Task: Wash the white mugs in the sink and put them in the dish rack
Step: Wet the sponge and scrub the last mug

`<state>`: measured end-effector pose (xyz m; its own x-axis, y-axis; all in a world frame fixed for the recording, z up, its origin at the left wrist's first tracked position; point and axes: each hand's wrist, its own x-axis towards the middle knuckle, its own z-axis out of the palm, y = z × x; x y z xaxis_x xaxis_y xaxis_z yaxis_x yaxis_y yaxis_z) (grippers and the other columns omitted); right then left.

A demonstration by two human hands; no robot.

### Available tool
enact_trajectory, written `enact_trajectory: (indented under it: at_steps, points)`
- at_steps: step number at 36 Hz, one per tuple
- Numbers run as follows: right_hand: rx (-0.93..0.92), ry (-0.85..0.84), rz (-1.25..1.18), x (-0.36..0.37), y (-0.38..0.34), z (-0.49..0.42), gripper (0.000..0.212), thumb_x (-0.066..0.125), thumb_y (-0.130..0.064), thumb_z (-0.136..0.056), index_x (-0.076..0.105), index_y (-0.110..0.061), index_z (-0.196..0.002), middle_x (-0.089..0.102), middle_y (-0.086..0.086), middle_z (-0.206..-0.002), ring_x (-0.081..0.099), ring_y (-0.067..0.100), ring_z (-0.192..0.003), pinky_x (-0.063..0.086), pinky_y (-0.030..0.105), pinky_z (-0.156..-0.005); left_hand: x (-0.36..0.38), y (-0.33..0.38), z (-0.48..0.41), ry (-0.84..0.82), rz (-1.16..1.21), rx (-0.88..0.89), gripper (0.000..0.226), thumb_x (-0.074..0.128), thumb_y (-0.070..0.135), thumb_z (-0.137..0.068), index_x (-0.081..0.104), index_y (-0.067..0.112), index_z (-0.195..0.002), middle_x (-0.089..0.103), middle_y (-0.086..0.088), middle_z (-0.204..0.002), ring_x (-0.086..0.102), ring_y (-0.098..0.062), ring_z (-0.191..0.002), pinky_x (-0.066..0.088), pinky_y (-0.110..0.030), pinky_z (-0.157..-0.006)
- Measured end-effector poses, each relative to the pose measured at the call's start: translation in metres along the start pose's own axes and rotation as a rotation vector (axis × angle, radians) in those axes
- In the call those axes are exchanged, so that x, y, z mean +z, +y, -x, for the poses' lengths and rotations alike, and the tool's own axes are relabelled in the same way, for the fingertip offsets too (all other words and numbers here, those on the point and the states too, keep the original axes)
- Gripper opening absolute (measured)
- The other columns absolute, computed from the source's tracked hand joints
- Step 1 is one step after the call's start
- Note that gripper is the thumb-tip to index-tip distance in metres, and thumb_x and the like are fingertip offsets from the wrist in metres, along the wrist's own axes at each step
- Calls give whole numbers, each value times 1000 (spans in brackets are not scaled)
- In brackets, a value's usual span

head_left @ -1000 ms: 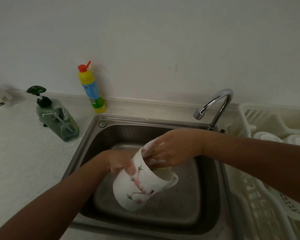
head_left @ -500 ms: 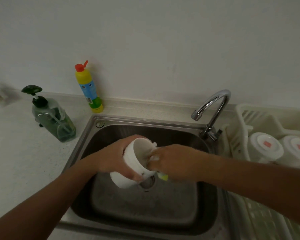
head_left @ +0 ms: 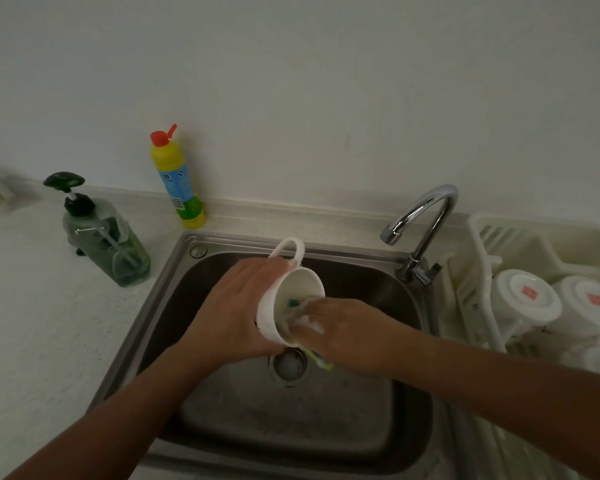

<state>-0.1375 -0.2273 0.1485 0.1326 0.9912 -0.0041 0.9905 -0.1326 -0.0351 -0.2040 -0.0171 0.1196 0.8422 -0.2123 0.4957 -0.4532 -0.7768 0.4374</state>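
Over the steel sink (head_left: 174, 292) my left hand (head_left: 234, 311) grips a white mug (head_left: 300, 282) on its side, handle pointing up and away, mouth facing right. My right hand (head_left: 347, 329) has its soapy fingers pushed into the mug's mouth, shut on a yellow-green sponge (head_left: 321, 362) whose tail hangs out below the hand. In the white dish rack (head_left: 478, 237) at the right, two white mugs (head_left: 525, 301) lie upside down with red marks on their bases.
A chrome faucet (head_left: 426, 220) arches over the sink's back right corner; no water is running. A green soap pump bottle (head_left: 108, 244) and a yellow bottle with a red cap (head_left: 175, 178) stand on the counter at the left by the wall. The drain (head_left: 288, 365) lies under the mug.
The mug has turned in my left hand: its flowered side went out of view and the handle now points up. My right hand moved from the rim to inside the mug with the sponge.
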Motion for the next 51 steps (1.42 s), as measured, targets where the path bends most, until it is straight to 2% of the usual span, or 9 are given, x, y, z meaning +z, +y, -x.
enact_trajectory:
  at_steps: [5, 12, 18, 26, 29, 33, 40, 47, 51]
  points:
    - [18, 85, 172, 0, 11, -2, 36, 75, -22, -78, 70, -7, -110, 72, 12, -108, 69, 26, -102, 59, 38, -85, 0, 0, 1, -4, -76, 4, 94, 77, 65, -66, 43, 18, -140, 54, 2, -135, 49, -9, -124, 33, -18, -108]
    - [374, 72, -330, 11, -49, -17, 34, 44, -30, -101, 42, -20, -134, 59, 6, -123, 61, 19, -96, 43, 24, -78, 17, 0, 8, 142, -174, 54, 75, 64, 64, -84, 48, 10, -134, 59, -11, -133, 47, -15, -129, 40, -35, -110]
    - [189, 140, -64, 28, -16, -2, 47, 82, -27, -69, 69, -12, -112, 71, 9, -111, 68, 24, -103, 59, 36, -81, 19, 3, 8, 206, -269, 211, 73, 70, 60, -83, 46, 11, -132, 56, -15, -136, 49, -27, -131, 36, -45, -112]
    - [707, 514, -897, 23, -79, -17, 31, 54, -9, -97, 60, -18, -127, 54, -18, -103, 47, -30, -81, 36, -5, -74, 34, -10, 20, 219, -334, 203, 62, 69, 50, -89, 46, 10, -131, 52, -16, -135, 53, -33, -127, 41, -55, -107]
    - [521, 434, -796, 17, -73, -12, 31, 52, -15, -97, 60, -20, -127, 62, -12, -110, 57, -12, -92, 43, 4, -85, 28, -11, 20, 250, -343, 222, 68, 73, 51, -85, 44, 9, -131, 49, -16, -135, 50, -33, -128, 41, -56, -107]
    - [301, 252, -189, 35, -34, -8, 36, 51, -24, -86, 68, -14, -115, 68, 7, -120, 64, 23, -112, 47, 34, -101, 21, -11, 19, 246, -356, 238, 74, 79, 49, -80, 44, 9, -131, 49, -17, -136, 50, -35, -127, 43, -59, -102]
    - [454, 120, -516, 16, -60, -18, 43, 55, -19, -96, 45, -22, -137, 60, 4, -126, 60, 21, -108, 43, 24, -84, 26, -10, 23, 224, -322, 177, 68, 65, 55, -90, 41, 9, -133, 47, -16, -137, 48, -33, -129, 41, -53, -108]
    - [114, 58, 153, 31, 0, -17, 36, 81, -27, -74, 74, -8, -105, 74, 7, -102, 69, 23, -101, 55, 35, -91, 21, -2, 21, 154, -220, 35, 82, 71, 63, -75, 45, 11, -133, 57, -13, -132, 44, -16, -130, 42, -42, -106]
    - [318, -32, -150, 15, -32, -30, 36, 69, -21, -85, 66, -9, -119, 67, 10, -118, 64, 27, -109, 52, 35, -92, 20, -5, 18, 116, -213, 0, 83, 71, 62, -73, 46, 11, -133, 60, -14, -130, 48, -19, -126, 41, -38, -107]
